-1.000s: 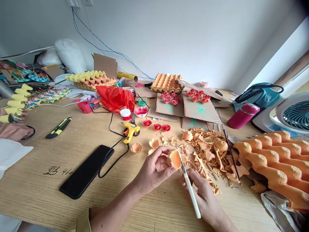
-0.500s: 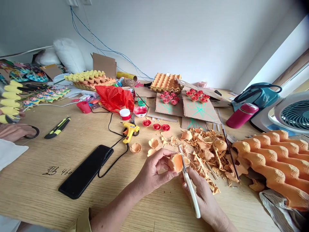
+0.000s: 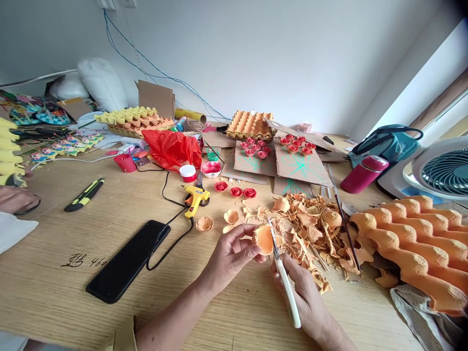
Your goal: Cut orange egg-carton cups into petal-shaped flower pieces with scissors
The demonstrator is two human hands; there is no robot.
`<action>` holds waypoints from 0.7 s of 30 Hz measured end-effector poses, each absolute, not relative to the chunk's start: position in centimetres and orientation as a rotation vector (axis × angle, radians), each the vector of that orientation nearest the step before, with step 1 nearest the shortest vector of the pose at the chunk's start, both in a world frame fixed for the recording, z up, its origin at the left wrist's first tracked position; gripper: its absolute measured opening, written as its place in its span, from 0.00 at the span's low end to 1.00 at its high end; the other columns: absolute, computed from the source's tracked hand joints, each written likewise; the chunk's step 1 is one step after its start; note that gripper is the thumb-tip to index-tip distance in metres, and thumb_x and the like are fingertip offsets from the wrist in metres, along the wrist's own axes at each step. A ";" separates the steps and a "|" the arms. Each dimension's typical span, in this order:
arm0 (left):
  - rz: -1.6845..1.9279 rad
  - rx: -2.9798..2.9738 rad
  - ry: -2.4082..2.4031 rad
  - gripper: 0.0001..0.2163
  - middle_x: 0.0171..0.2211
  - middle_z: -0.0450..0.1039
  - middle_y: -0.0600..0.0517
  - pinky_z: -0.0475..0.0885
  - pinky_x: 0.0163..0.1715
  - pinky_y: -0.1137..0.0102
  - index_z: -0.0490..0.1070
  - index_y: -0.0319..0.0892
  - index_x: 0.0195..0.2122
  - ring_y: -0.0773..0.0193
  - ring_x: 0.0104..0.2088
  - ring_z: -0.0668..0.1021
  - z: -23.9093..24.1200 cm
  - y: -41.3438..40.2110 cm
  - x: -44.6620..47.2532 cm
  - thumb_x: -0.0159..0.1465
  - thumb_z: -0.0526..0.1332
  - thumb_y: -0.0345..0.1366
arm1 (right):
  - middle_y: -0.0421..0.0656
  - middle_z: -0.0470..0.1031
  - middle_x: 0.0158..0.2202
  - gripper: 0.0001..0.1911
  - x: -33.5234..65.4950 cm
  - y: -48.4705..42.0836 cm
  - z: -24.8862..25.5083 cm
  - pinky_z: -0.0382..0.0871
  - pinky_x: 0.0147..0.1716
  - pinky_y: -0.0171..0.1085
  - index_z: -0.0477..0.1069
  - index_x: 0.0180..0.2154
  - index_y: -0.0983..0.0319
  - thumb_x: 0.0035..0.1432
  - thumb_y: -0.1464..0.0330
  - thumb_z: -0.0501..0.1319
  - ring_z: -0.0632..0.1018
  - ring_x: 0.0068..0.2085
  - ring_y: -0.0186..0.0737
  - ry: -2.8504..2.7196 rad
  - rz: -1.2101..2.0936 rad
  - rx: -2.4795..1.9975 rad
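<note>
Between its thumb and fingers my left hand (image 3: pixel 232 256) pinches an orange egg-carton cup (image 3: pixel 262 239) with an uneven rim. My right hand (image 3: pixel 305 295) is closed around white-handled scissors (image 3: pixel 287 290), whose blades lie against the cup's right side. Just left of the cup, two trimmed petal-edged cups (image 3: pixel 231 216) rest on the table, one partly behind my left fingers. Another trimmed cup (image 3: pixel 204 224) sits farther left. A heap of orange carton scraps (image 3: pixel 310 226) spreads behind and right of my right hand.
A yellow glue gun (image 3: pixel 195 199), a black phone (image 3: pixel 127 261) and a yellow-black utility knife (image 3: pixel 85 195) lie to the left. Red flowers (image 3: pixel 236 191) stand behind. Orange egg trays (image 3: pixel 413 248) and a pink bottle (image 3: pixel 364 174) are right. Another person's hand (image 3: pixel 16 200) is far left.
My left hand has tipped the cup so more of its inside faces me. The scissors remain at its right side. At far left, the other person's hand and yellow carton have shifted left.
</note>
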State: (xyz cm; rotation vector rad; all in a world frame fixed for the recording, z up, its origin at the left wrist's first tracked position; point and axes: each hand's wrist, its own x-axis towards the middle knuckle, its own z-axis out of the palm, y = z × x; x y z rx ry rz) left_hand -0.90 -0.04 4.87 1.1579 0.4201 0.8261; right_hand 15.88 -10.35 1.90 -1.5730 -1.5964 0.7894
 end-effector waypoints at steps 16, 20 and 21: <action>0.797 1.163 0.311 0.16 0.39 0.76 0.49 0.77 0.39 0.70 0.71 0.41 0.49 0.65 0.37 0.79 3.8 -0.3 -0.8 0.61 0.69 0.36 | 0.41 0.65 0.34 0.20 15.9 -10.5 1.1 0.62 0.36 0.40 0.61 0.36 0.58 0.69 0.50 0.47 0.66 0.35 0.41 -1.555 0.847 -1.462; 0.778 1.141 0.367 0.19 0.40 0.77 0.48 0.78 0.40 0.69 0.71 0.41 0.51 0.64 0.38 0.80 4.0 -0.4 -0.7 0.59 0.70 0.36 | 0.40 0.65 0.32 0.20 16.0 -10.4 1.2 0.61 0.34 0.39 0.60 0.34 0.58 0.70 0.50 0.46 0.66 0.33 0.40 -1.554 0.853 -1.453; 0.774 1.136 0.379 0.20 0.41 0.77 0.48 0.78 0.40 0.69 0.71 0.41 0.51 0.64 0.39 0.80 4.0 -0.4 -0.7 0.58 0.71 0.35 | 0.39 0.65 0.31 0.20 16.0 -10.4 1.2 0.61 0.34 0.38 0.60 0.34 0.58 0.70 0.50 0.46 0.66 0.33 0.39 -1.553 0.856 -1.451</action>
